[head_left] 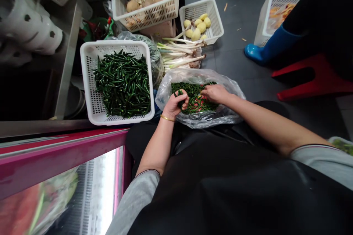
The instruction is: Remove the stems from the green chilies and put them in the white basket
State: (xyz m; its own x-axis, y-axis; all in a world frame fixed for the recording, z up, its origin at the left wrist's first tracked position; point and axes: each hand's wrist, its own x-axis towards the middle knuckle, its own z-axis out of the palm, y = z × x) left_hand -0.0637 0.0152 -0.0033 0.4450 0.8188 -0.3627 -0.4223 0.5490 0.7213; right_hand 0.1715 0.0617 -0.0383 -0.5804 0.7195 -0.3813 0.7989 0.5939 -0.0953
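My left hand (176,103), with a gold bangle at the wrist, is closed round some green chili peppers (179,94) over the left part of an open clear plastic bag (230,80). In the bag lie many thin green pieces (190,89) with some red among them. My right hand (213,93) reaches into the right part of the bag, fingers bent down at the green pieces; its fingertips are too small to tell what they hold. Left of the bag, a white basket (85,77) holds a heap of green chili peppers (124,84).
Long white-stemmed scallions (179,53) lie beyond the bag. Behind are a basket of potatoes (176,3) and a smaller basket of peeled ones (219,25). At right are a person's blue boot (261,53), a red stool (317,80) and another white basket (260,33).
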